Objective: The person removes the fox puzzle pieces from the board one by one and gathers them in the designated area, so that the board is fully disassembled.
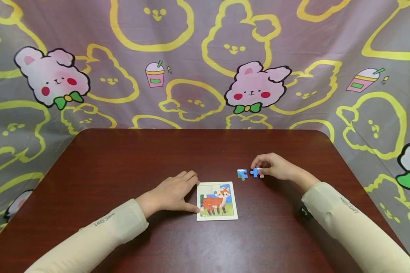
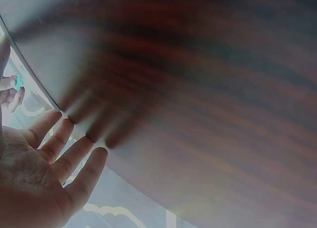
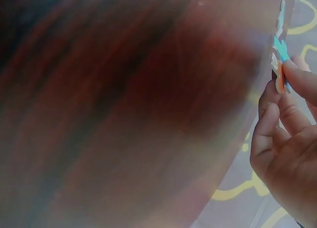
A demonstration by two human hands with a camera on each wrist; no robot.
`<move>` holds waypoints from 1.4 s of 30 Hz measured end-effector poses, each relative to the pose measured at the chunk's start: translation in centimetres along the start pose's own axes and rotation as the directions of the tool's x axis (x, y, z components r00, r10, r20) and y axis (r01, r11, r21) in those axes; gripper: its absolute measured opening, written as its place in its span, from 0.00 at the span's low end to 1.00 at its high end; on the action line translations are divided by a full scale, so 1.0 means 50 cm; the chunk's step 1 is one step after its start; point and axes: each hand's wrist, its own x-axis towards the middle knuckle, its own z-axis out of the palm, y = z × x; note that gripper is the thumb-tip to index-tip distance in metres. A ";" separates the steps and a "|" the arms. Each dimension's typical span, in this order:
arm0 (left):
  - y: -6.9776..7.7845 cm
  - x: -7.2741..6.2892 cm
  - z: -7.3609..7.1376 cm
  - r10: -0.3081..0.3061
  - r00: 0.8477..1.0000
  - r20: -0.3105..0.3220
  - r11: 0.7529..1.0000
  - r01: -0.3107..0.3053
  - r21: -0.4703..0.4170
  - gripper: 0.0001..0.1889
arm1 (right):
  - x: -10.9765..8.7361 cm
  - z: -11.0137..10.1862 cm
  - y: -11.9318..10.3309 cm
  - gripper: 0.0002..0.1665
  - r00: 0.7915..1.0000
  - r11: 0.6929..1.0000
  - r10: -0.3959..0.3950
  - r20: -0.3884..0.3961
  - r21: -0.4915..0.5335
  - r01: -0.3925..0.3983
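Observation:
A square fox jigsaw puzzle (image 1: 216, 206) in a pale frame lies on the table, with uncovered spots along its upper left. At its left edge rests my left hand (image 1: 174, 191), fingers spread and thumb touching the frame's lower left side. To the right, my right hand (image 1: 276, 167) pinches a blue jigsaw piece (image 1: 255, 173) between thumb and fingers; the right wrist view has this piece (image 3: 280, 52) edge-on, partly orange. Just left of it lies another jigsaw piece (image 1: 242, 173), blue and green, up and right of the frame. My left palm (image 2: 34, 173) faces its wrist camera.
The dark red-brown table (image 1: 150, 151) has rounded far corners. Behind it and at both sides hangs a grey-pink curtain (image 1: 191, 57) printed with rabbits and drink cups. A dark wrist strap (image 1: 305, 213) shows below the right cuff.

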 end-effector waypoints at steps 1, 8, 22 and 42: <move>0.000 0.000 0.000 -0.001 1.000 0.001 1.000 0.001 0.001 0.41 | 0.001 0.000 0.001 0.10 1.000 1.000 0.004 0.005 -0.005 -0.004; -0.001 0.001 0.001 -0.001 1.000 0.004 1.000 0.001 -0.002 0.40 | 0.007 0.005 0.003 0.11 1.000 0.998 0.019 0.008 -0.066 -0.018; 0.001 0.000 -0.001 -0.017 1.000 0.012 1.000 0.017 -0.005 0.40 | 0.008 0.008 -0.004 0.09 0.999 0.992 0.045 -0.006 -0.115 -0.045; 0.002 0.003 0.000 -0.017 1.000 0.017 1.000 0.017 -0.002 0.40 | 0.005 0.016 -0.017 0.09 0.998 0.986 -0.040 -0.040 -0.162 0.033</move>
